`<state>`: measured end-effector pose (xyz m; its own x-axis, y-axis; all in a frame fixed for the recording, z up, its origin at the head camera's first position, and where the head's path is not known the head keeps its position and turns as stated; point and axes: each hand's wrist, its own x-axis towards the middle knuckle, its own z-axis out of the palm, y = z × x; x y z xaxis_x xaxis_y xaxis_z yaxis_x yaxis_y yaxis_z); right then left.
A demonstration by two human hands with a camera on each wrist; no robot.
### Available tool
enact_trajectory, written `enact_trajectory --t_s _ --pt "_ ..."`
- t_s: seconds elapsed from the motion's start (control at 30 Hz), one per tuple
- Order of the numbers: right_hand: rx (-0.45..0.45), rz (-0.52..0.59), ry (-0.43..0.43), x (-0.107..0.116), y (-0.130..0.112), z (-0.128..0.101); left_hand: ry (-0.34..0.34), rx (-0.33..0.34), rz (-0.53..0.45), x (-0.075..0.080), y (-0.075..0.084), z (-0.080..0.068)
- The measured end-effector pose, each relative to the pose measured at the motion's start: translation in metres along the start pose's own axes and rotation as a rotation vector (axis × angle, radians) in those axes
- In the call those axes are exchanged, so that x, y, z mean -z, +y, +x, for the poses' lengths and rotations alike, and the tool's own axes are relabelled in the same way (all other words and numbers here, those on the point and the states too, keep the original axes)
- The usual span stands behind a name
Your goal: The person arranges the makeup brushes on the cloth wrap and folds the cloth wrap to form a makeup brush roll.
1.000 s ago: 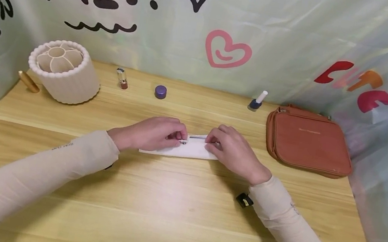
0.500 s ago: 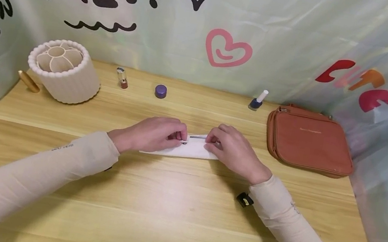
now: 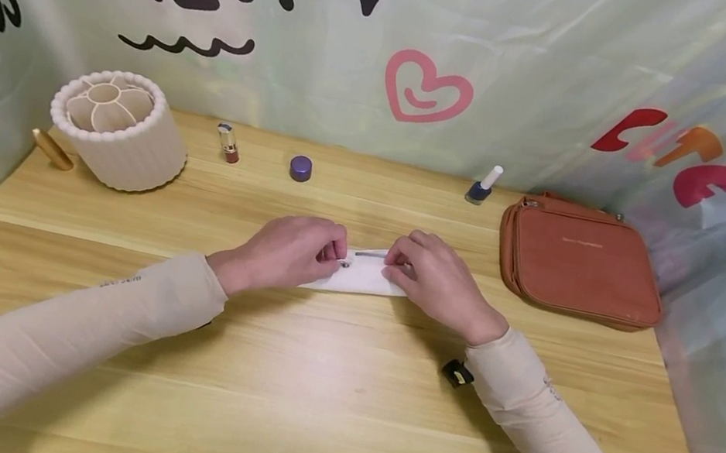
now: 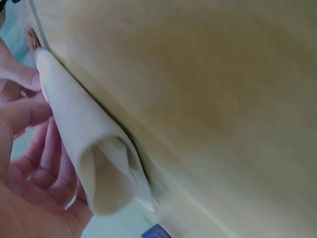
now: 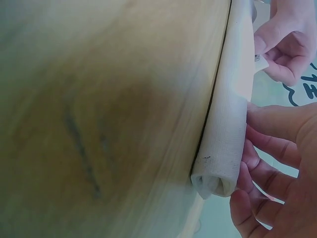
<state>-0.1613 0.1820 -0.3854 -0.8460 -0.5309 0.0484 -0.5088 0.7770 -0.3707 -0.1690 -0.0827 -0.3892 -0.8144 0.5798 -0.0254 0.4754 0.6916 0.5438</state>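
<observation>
Centrally on the worktop point(image 3: 326, 378) I see a white pouch point(image 3: 362, 277) lying flat. Left hand point(image 3: 292, 251) pinches its small metal zip pull point(image 3: 345, 263); right hand point(image 3: 433, 276) has fingers curled, gripping the pouch's other end. Farther back: brown bag point(image 3: 579, 259), ribbed white holder point(image 3: 113, 130), nail polish bottle point(image 3: 482, 185), purple jar point(image 3: 300, 168).
</observation>
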Motion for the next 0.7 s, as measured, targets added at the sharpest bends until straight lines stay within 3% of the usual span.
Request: enact_trajectory --t_s 0.23,0.5,0.7 --pt "0.000 -0.004 0.003 -0.0009 0.0005 0.0001 0.050 -0.009 0.031 -0.0038 0.0023 -0.0018" --pt "-0.007 -0.005 -0.002 -0.0010 0.0009 0.0005 -0.030 -0.037 0.009 0.0003 -0.0025 0.0004" --pt "-0.011 -0.004 -0.002 -0.0011 0.0011 0.0013 -0.031 -0.045 0.002 0.0027 -0.0034 0.0002"
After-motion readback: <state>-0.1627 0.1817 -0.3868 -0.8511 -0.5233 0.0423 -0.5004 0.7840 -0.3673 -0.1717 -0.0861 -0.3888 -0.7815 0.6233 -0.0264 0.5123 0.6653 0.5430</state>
